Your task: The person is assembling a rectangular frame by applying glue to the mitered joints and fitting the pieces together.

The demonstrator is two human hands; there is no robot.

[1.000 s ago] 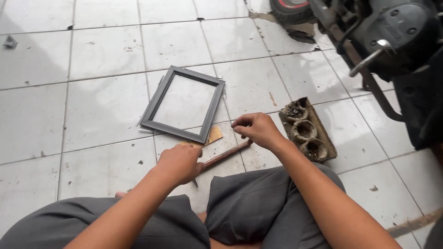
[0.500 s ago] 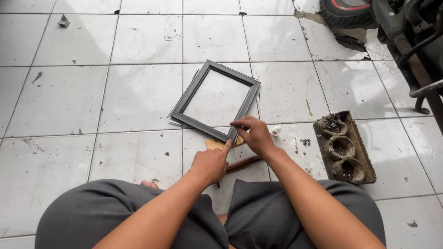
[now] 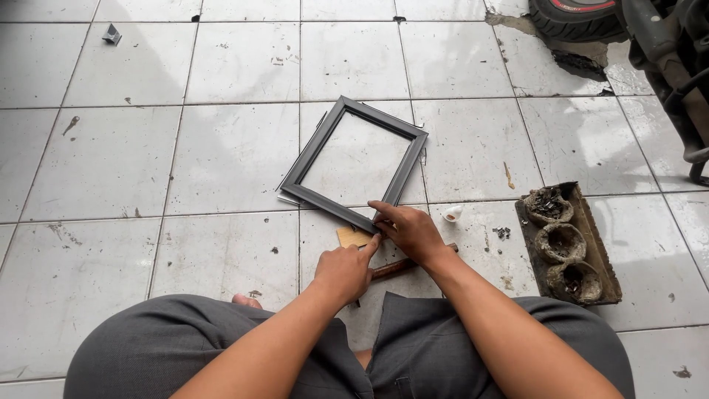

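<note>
While a person sits cross-legged on a tiled floor (image 3: 221, 155), both hands meet at the near corner of a dark rectangular frame (image 3: 354, 162) lying flat ahead of the knees. The right hand (image 3: 410, 230) pinches that corner with curled fingers; the left hand (image 3: 343, 270), loosely curled, points its forefinger at the joint above a small wooden block (image 3: 351, 236). Steady downward pressure would likely keep the corner square. Compared with half a second ago, the left hand sits closer to the corner. A tray of small cups (image 3: 565, 244) lies to the right.
</note>
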